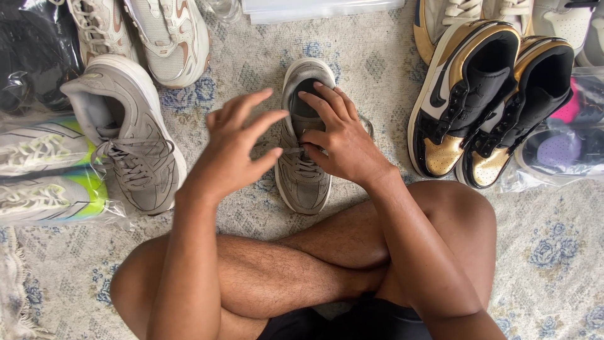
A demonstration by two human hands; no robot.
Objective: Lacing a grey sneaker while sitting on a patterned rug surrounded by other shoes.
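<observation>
A grey sneaker [303, 179] lies on the patterned rug in front of my crossed legs, toe toward me. My right hand [340, 138] rests on its tongue and laces, fingers pressing at the opening. My left hand [236, 141] hovers just left of the shoe with fingers spread, holding nothing. The matching grey sneaker [129, 135] sits to the left, apart from both hands.
A black, white and gold pair of high-top sneakers [484, 101] stands at the right. Beige sneakers [167, 38] lie at the top left. Bagged white and neon-green shoes [47, 176] are at the far left. More bagged shoes [566, 148] are at the right edge.
</observation>
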